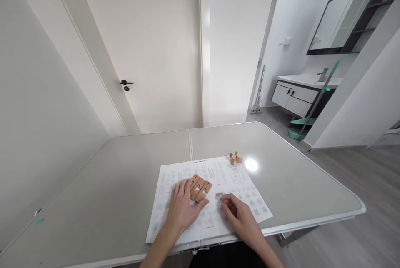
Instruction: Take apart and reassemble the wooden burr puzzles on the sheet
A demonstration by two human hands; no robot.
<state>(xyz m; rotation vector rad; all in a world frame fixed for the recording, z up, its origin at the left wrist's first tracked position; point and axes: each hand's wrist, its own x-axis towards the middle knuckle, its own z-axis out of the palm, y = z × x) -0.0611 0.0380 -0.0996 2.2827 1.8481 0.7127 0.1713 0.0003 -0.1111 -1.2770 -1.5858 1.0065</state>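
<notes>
A flat wooden puzzle [200, 188] of interlocking, slotted brown pieces sits above a printed paper sheet [215, 223]. My left hand [182, 209] grips it, fingers along its left side and thumb at its near edge. To the right of the puzzle, my right hand [239, 214] is over the sheet with its fingers curled in and the thumb close to the index finger. Whatever those fingers may hold is hidden. Near the sheet's far right corner stands a small wooden burr puzzle [236, 158], apart from both hands.
The sheet lies on a grey folding table [125, 201] with a pale rim and a centre seam. Behind it is a white door [162, 51] with a black handle. A mop [260, 93], a green broom and dustpan [298, 132], and a sink cabinet [295, 97] stand beyond, at the right.
</notes>
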